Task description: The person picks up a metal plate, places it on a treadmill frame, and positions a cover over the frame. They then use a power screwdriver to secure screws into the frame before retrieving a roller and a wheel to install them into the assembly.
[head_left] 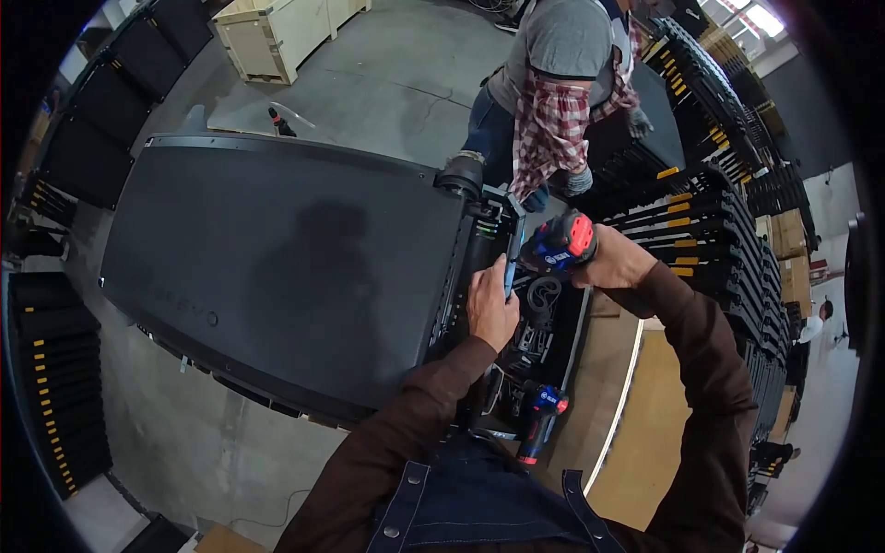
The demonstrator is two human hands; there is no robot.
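Head view: left hand [491,307] clasps a metal bracket [510,263] upright against the end of the black deck [277,267], steadying it. Right hand [616,263] is clenched around a blue-red drill [559,243], its nose at the bracket. A second drill [539,419] rests below; a co-worker [562,101] stands beyond

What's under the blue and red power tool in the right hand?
Under the power tool a black frame part and a second blue driver show. The left hand covers the spot beside it; the tool's tip is hidden.
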